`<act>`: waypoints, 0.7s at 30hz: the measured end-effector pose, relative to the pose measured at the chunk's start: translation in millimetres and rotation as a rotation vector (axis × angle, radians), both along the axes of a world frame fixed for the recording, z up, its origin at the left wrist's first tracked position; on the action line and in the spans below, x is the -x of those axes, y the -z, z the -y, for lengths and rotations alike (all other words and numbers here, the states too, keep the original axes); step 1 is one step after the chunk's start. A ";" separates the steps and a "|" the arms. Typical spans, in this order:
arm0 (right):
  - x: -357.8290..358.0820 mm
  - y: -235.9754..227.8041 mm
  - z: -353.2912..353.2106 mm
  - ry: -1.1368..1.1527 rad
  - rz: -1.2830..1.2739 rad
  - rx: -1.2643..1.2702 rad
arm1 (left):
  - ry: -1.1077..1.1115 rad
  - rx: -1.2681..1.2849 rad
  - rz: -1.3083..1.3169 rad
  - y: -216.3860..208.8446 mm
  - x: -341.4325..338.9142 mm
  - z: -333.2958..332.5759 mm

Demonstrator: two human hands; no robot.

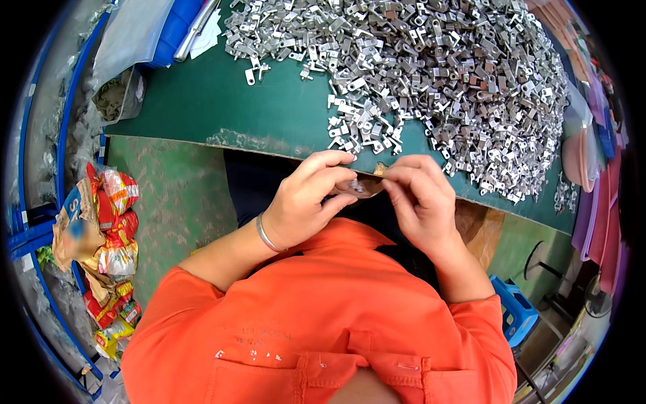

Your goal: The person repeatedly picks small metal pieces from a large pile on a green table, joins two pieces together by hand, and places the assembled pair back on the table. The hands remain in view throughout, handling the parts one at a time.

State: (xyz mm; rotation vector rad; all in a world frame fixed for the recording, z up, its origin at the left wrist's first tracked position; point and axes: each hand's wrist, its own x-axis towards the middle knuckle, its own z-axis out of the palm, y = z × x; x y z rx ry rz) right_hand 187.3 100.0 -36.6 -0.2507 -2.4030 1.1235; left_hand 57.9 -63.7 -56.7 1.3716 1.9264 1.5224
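Close to the table's near edge, my left hand (311, 195) pinches a small brownish pouch-like piece (365, 186) between thumb and fingers. It has a shiny, crinkled look and a dark upper edge; its exact kind and contents are not clear. The right end of the piece is gripped by my right hand (424, 198), also closed in a pinch. A tiny tan bit (381, 168) shows beside the right fingertips. Just beyond both hands lie small silvery metal brackets (367, 124), bent and with holes, part of a large pile (457, 74).
The green tabletop (195, 101) ends in a worn near edge. At its far left are a clear plastic tub (120, 97), a blue bin (176, 30) and a metal rod (196, 30). Colourful packets (118, 229) hang by a blue rack on the left. A blue stool (515, 311) stands lower right.
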 end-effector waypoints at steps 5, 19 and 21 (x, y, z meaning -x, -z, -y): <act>15.1 3.5 -11.4 0.241 0.089 -0.338 | -0.173 0.004 -0.268 -7.8 10.5 -19.0; 3.8 5.5 -14.2 0.158 -0.040 -0.081 | -0.167 0.030 -0.047 -11.1 10.7 -19.2; 8.8 4.3 -9.0 0.082 -0.039 -0.095 | -0.128 -0.063 0.381 -7.0 11.2 -19.9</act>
